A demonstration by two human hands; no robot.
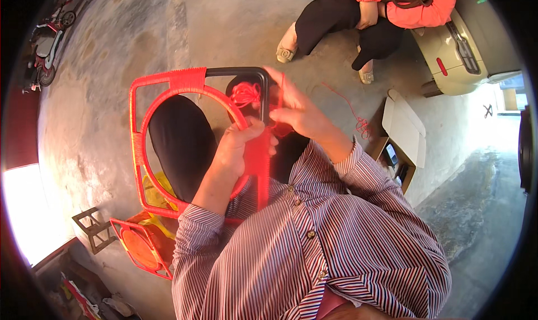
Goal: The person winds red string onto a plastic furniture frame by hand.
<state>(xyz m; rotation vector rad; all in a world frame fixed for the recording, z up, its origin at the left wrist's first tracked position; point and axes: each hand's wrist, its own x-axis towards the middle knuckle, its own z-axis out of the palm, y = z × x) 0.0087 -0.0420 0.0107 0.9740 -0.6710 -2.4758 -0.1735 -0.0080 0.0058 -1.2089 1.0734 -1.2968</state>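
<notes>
A square frame (136, 143) with a round ring inside lies over my lap, most of it wound tightly with red cord. Bare black tube (235, 72) shows along its far right corner. My left hand (235, 149) is closed round the wound right side, where the ring meets the outer bar. Just right of that bar, my right hand (300, 113) has red cord running over its curled fingers. A loose bundle of red cord (245, 94) hangs behind the bare corner. Part of the right fingers' grip is hidden by the bar.
Loose red cord (361, 127) trails over the floor to an open cardboard box (412, 129) at my right. At lower left stand a red-wound seat frame (140, 247) and a small brown frame (94, 229). Ahead sits another person (336, 15) beside a vehicle (448, 51).
</notes>
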